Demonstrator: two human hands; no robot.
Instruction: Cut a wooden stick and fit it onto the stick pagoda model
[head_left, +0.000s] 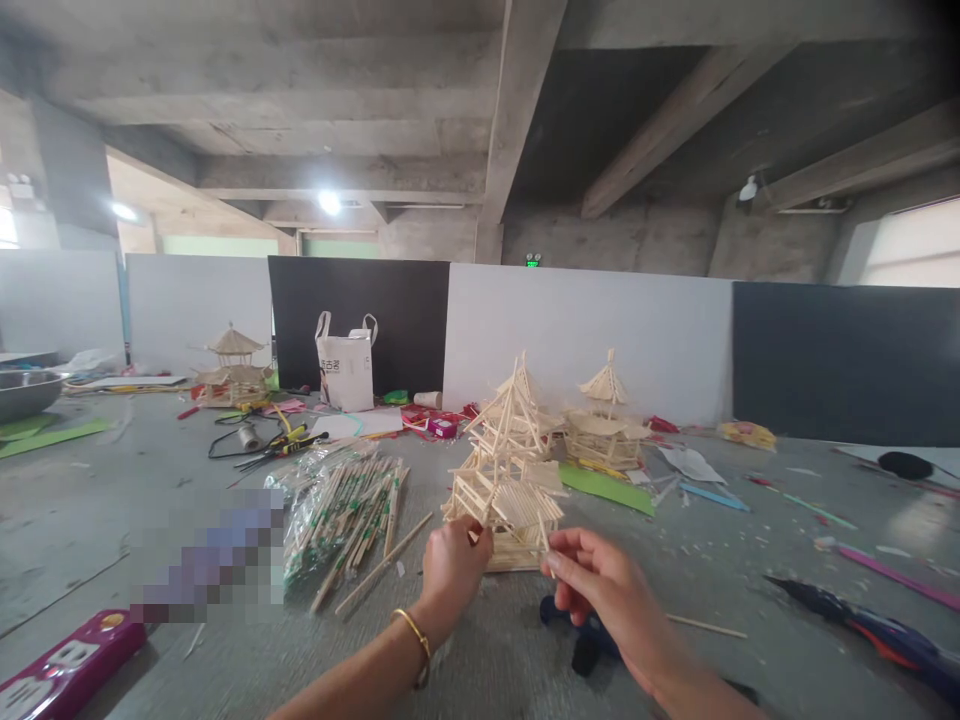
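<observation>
A pavilion model (517, 480) built from pale wooden sticks, with a tall pointed roof, stands on the table in front of me. My left hand (457, 562) is closed at its front left corner, fingertips pinched on the edge of the lower roof. Between the thumb and fingers of my right hand (592, 580) is a short wooden stick (543, 540), held roughly upright against the front right corner. Part of the model's base is hidden behind my left hand.
Left of the model lies a plastic bag of chopsticks (337, 515). Pliers (289, 445), a purple power strip (71, 665) and a dark glue gun (862, 620) surround the work area. Two more pavilion models (604, 425) stand further back, near a white bag (345, 370).
</observation>
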